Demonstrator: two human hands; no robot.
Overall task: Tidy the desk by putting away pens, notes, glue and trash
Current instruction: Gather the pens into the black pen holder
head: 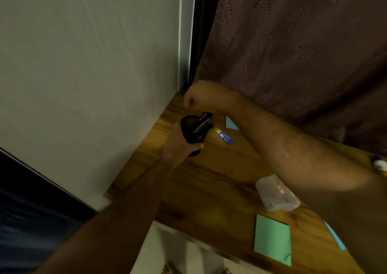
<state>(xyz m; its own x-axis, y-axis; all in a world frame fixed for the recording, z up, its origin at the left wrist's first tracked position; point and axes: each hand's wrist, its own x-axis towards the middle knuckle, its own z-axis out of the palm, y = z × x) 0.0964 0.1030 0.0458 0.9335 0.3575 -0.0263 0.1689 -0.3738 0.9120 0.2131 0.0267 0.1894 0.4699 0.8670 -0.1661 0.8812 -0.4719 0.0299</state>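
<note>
The person is leaning over the wooden worktop (209,181), and the left hand (180,141) is wrapping its fingers round a black mesh pen holder (195,130), tilting it toward the wall corner. The right hand (201,96) is hovering just above the holder's mouth at twelve o'clock, fingers curled down; whether it is pinching a pen I cannot tell, since the knuckles are hiding the tips. Dark pens are sticking out of the holder. A glue stick (223,135) is lying at three o'clock from the holder, just beside it. A clear plastic case (276,193) and a green note (272,239) are waiting at five o'clock, nearer the front edge. The holder is leaning, so I judge the pens could be sliding out if the grip loosens, and the right forearm, crossing low, could be sweeping the glue stick off
</note>
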